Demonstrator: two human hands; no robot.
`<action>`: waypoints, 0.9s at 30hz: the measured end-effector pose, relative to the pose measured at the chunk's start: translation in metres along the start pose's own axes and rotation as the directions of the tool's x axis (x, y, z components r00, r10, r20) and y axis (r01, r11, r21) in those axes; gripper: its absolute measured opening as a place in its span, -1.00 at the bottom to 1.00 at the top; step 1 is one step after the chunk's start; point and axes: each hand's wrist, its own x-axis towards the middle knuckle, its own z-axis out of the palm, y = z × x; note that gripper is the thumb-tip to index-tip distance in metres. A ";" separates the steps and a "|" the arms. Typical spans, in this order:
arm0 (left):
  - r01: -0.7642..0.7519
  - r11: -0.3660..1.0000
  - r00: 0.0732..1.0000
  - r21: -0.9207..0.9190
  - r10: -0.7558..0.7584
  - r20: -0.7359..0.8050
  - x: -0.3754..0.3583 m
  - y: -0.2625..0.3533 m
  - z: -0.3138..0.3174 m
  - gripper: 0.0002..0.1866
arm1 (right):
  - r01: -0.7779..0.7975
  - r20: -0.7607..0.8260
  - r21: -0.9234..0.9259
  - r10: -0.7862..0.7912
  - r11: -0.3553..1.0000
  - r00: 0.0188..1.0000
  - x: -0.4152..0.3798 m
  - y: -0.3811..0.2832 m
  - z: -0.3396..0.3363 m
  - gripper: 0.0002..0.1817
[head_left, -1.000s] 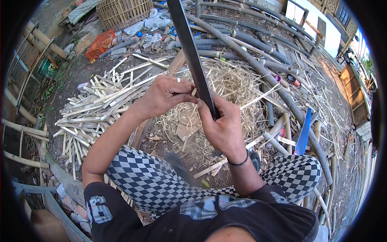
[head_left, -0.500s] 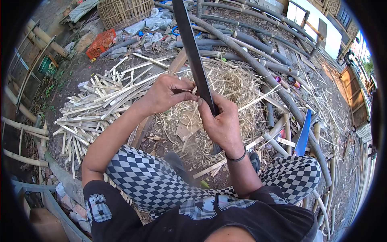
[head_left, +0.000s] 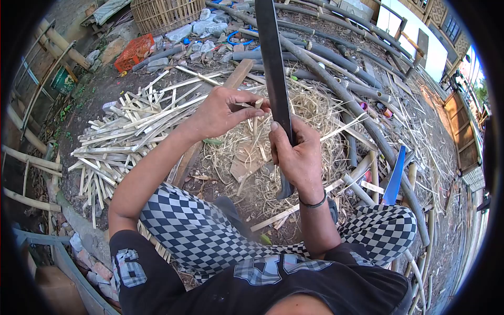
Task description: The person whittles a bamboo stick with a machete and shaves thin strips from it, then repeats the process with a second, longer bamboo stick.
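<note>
My right hand is wrapped round the handle of a machete. Its long dark blade points up and away from me, and the handle's butt shows below my fist. Just left of the blade, the thumb and fingers of my left hand pinch a thin, pale bamboo strip, its short end showing at the fingertips. Those fingertips are close to the blade's left edge. Beneath both hands lies a heap of curly bamboo shavings.
Split bamboo sticks are piled to the left. Bamboo poles lie across the back and right, with a blue saw blade near my right knee. Farther off are an orange crate and a woven basket. A wooden plank lies ahead.
My right hand and the machete have shifted right and slightly down. My left hand has moved a little right and up, and its fingertips are now farther from my right thumb.
</note>
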 end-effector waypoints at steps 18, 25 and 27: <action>-0.186 0.976 0.982 0.116 0.186 0.017 -0.005 -0.002 0.001 -0.68 | 0.018 -0.006 0.008 -0.018 1.000 1.000 0.001 0.003 0.009 -0.73; -0.034 0.989 0.998 0.143 0.025 0.065 -0.007 0.006 -0.002 -0.68 | 0.010 -0.004 0.007 -0.010 1.000 1.000 0.000 0.001 0.008 -0.71; -0.028 0.993 0.998 0.115 0.021 0.064 -0.006 0.005 -0.001 -0.68 | 0.008 0.001 0.001 -0.008 1.000 1.000 -0.001 -0.001 0.008 -0.71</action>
